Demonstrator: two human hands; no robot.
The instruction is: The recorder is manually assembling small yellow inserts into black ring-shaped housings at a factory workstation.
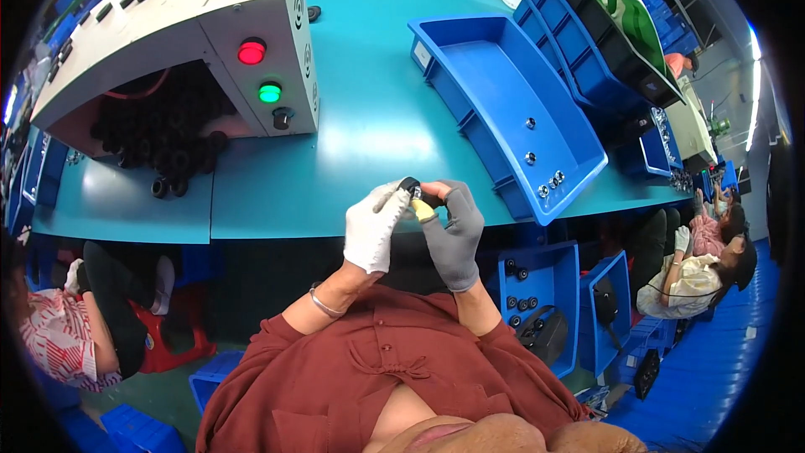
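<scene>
Just over the table's front edge, my two gloved hands meet around one small piece. My left hand (369, 228), in a white glove, is closed in a pinch on a black ring (409, 184). A small shiny metal part (417, 193) shows at the ring's right side. My right hand (455, 239), in a grey glove with a yellow cover on one fingertip, is closed against that metal part from the right. Fingers hide much of both pieces, so how far one sits inside the other cannot be made out.
A white machine (260, 0) with red and green lights stands left, black rings (172, 138) heaped in its opening. At right, a blue tray (470, 88) holds several metal parts (531, 158). Below the table, a blue bin (566, 285) holds black-rimmed pieces. Co-workers sit either side.
</scene>
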